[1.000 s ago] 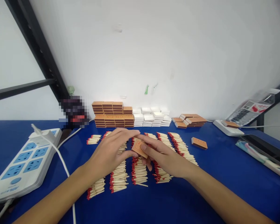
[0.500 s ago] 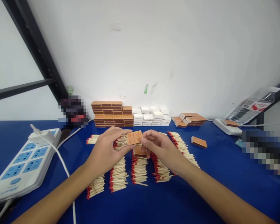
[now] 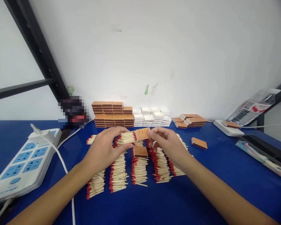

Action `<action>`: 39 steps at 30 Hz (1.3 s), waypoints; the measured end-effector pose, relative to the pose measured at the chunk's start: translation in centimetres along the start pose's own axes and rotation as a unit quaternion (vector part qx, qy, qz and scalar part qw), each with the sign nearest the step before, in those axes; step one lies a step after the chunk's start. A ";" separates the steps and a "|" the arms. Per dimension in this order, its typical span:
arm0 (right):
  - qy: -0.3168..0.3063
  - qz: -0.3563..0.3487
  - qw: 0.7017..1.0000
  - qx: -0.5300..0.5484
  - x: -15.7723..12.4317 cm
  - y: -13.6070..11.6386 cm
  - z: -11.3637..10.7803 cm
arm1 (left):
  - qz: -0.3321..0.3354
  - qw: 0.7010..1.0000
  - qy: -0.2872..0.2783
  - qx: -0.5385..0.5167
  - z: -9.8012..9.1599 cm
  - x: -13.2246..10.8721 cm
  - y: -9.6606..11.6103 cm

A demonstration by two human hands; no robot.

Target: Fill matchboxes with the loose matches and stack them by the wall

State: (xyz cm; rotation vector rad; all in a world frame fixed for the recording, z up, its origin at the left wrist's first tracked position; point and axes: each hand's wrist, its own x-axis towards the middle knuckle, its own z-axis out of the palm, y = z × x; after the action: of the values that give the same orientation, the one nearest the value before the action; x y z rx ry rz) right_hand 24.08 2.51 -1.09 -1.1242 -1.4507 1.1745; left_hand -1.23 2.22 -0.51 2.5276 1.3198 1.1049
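My left hand grips the ends of a matchbox's inner tray, which is full of red-tipped matches. My right hand pinches the far end of its orange printed sleeve. The tray sticks out of the sleeve's left end; whether any of it is still inside is hidden. Below them, another matchbox lies on a row of loose matches. More match rows, such as one to the left and one to the right, spread over the blue table.
Along the wall stand stacked brown matchboxes, white trays and a pile of orange boxes. A single matchbox lies to the right. A power strip with a white cable is at left; a plastic bottle leans at right.
The orange sleeve has slid right with my right hand, exposing the matches in the tray. My left hand has stayed nearly in place.
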 end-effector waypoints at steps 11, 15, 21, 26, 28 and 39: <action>0.106 -0.028 0.984 -0.141 2.8 1.4 -4.1 | -0.008 0.996 -0.040 0.079 -1.4 0.8 -4.3; 0.096 -0.032 0.983 -0.152 3.1 1.9 -4.2 | -0.016 0.997 -0.041 0.060 -1.5 0.9 -3.8; 0.107 -0.026 0.965 -0.239 3.5 2.8 -4.9 | -0.022 0.997 -0.060 0.046 -1.7 1.1 -3.7; 0.119 -0.045 0.950 -0.284 3.8 3.4 -5.5 | -0.028 0.994 -0.098 0.040 -1.7 1.0 -3.7; 0.117 -0.048 0.950 -0.286 3.8 3.5 -5.5 | -0.034 0.991 -0.122 0.044 -1.8 0.9 -3.4; 0.117 -0.030 0.945 -0.305 3.9 3.3 -5.5 | -0.004 0.996 -0.078 0.039 -1.8 1.0 -3.6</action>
State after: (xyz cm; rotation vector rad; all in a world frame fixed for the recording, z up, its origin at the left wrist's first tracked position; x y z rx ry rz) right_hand 29.25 7.50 -3.32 -1.5598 -1.6926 0.5196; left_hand -4.46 4.83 0.02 2.6001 1.3556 0.8491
